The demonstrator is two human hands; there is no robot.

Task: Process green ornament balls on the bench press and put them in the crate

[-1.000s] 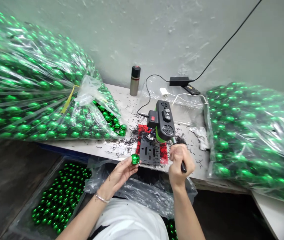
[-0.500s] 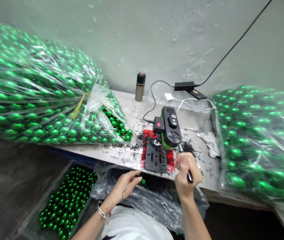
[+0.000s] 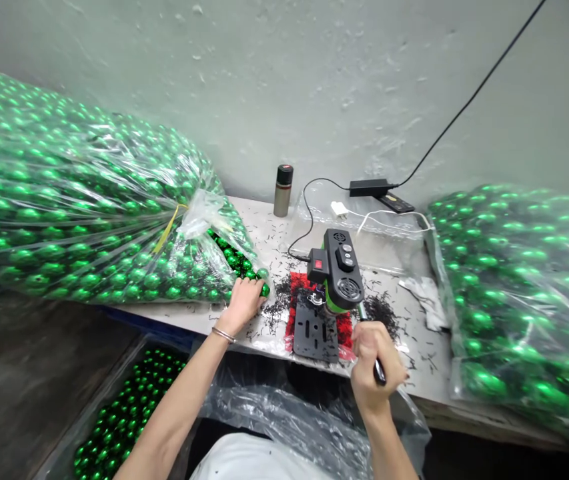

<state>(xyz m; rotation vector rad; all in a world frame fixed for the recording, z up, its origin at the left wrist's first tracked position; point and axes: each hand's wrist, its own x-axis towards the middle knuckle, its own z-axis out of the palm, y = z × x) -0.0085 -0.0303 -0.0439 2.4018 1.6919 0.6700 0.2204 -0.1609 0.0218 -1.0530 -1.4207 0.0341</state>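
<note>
My right hand (image 3: 377, 363) is closed around the black-gripped lever (image 3: 379, 372) of a small black and green press machine (image 3: 343, 270). Beneath the machine's head lies its slotted black base plate (image 3: 316, 330), on a red mat (image 3: 345, 328) strewn with black bits. At the mouth of a clear plastic bag, my left hand (image 3: 245, 301) has its fingers curled onto a shiny green ball (image 3: 265, 290). More green balls lie just behind those fingers, and the fingertips are partly hidden. The large bag (image 3: 89, 220), tied with a yellow strip, is full of such balls.
Another bag of green balls (image 3: 519, 293) stands at the right. A bottle (image 3: 283, 191), a power adapter (image 3: 368, 187), a white plug (image 3: 338, 209) and a crumpled white cloth (image 3: 427, 300) are on the table. Below the edge are a bin of green balls (image 3: 129, 407) and clear plastic sheeting (image 3: 284, 413).
My left hand has moved from below the table edge up and left to the balls at the bag's mouth. My right hand stays on the lever. The view has tilted slightly upward.
</note>
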